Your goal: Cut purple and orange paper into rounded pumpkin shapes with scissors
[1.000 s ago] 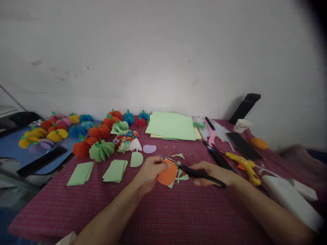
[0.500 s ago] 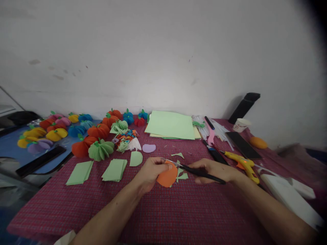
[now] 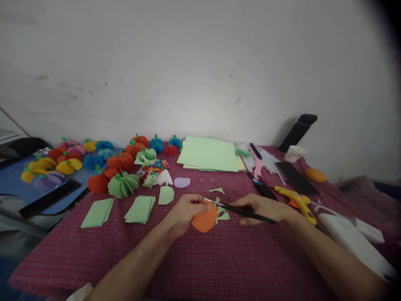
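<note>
Near the middle of the red checked cloth, my left hand [image 3: 187, 212] pinches a rounded piece of orange paper [image 3: 205, 220], thumb on top. My right hand [image 3: 255, 207] grips black-handled scissors [image 3: 247, 212], whose metal blades lie along the upper edge of the orange paper by my left fingertips. Small green scraps [image 3: 223, 214] lie just behind the paper and scissors. To the left are a green half-round stack [image 3: 166, 195] and two stacks of green rectangles [image 3: 140, 209], [image 3: 97, 212]. A purple rounded piece [image 3: 182, 182] rests behind my left hand.
Large green sheets [image 3: 209, 154] lie by the wall. Colourful paper pumpkins [image 3: 120, 162] and a shred pile [image 3: 154, 171] stand left. On the right are a yellow glue gun [image 3: 297, 201], clear sticks [image 3: 272, 161], a paper cup [image 3: 294, 154], a black slab [image 3: 297, 178] and a white box [image 3: 354, 240].
The scissors and the orange paper have shifted very slightly against each other. Both hands keep their hold, and the whole view has moved a little.
</note>
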`<action>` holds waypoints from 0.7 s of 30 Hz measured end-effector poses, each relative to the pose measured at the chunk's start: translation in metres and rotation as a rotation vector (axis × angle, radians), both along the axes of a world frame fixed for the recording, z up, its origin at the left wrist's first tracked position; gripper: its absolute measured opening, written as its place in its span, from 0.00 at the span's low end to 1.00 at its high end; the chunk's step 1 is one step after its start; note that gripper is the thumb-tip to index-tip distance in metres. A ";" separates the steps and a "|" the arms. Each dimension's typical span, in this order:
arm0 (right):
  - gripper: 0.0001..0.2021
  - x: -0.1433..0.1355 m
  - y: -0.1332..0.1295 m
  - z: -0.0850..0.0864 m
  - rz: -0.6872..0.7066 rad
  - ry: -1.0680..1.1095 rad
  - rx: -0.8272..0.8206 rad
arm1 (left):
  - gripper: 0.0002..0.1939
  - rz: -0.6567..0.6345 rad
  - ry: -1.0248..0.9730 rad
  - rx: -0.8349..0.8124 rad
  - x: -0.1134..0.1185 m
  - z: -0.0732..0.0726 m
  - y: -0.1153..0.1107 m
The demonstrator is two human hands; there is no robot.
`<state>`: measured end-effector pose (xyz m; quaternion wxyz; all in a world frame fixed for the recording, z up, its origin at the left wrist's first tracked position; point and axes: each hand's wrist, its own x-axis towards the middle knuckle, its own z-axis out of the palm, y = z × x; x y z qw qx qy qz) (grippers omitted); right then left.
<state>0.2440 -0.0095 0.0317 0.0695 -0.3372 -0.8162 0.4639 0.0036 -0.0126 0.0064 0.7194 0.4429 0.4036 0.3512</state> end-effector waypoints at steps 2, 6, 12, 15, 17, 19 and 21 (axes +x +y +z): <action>0.19 -0.001 0.000 -0.001 -0.001 -0.003 -0.025 | 0.09 0.002 0.000 0.000 0.000 0.000 0.001; 0.17 -0.001 0.002 -0.007 -0.069 0.029 -0.089 | 0.09 0.016 0.004 0.013 -0.001 -0.001 0.002; 0.19 -0.002 0.007 -0.024 -0.351 0.095 -0.015 | 0.10 0.073 0.009 0.096 0.000 -0.004 0.004; 0.23 -0.002 0.009 -0.038 -0.519 0.007 0.209 | 0.11 0.209 0.013 0.180 -0.004 -0.004 0.012; 0.21 -0.001 0.009 -0.046 -0.574 -0.103 0.352 | 0.11 0.384 -0.023 0.218 -0.011 -0.004 0.020; 0.16 0.000 0.008 -0.052 -0.560 -0.189 0.460 | 0.11 0.531 -0.092 0.240 -0.019 -0.002 0.029; 0.14 0.001 0.007 -0.055 -0.517 -0.243 0.534 | 0.11 0.606 -0.132 0.270 -0.026 -0.002 0.037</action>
